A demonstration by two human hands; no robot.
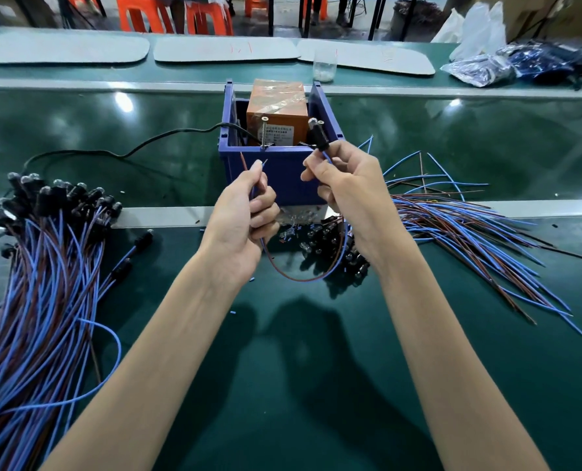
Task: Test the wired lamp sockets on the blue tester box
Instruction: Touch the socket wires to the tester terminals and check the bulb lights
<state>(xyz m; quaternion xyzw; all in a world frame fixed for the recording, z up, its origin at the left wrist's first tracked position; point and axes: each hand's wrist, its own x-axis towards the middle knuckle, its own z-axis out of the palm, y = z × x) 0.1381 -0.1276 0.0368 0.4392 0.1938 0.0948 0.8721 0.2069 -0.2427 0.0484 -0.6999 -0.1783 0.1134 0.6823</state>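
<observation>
The blue tester box (283, 175) stands on the green belt in front of me, with an orange unit (277, 112) inside and two upright screws (265, 130) at its near rim. My right hand (347, 188) pinches the wires just below a black lamp socket (318, 134), holding it up by the right screw. My left hand (245, 212) grips the same pair's free ends, a brown and a blue wire tip (243, 161) sticking up near the box front. The wire pair (300, 277) loops down between my hands.
A big bundle of wired sockets (45, 266) lies at the left. Loose blue and brown wires (469, 226) spread at the right, with small bulbs and sockets (330, 246) under my hands. A black cable (130, 151) runs left from the box. A clear jar (324, 68) stands behind.
</observation>
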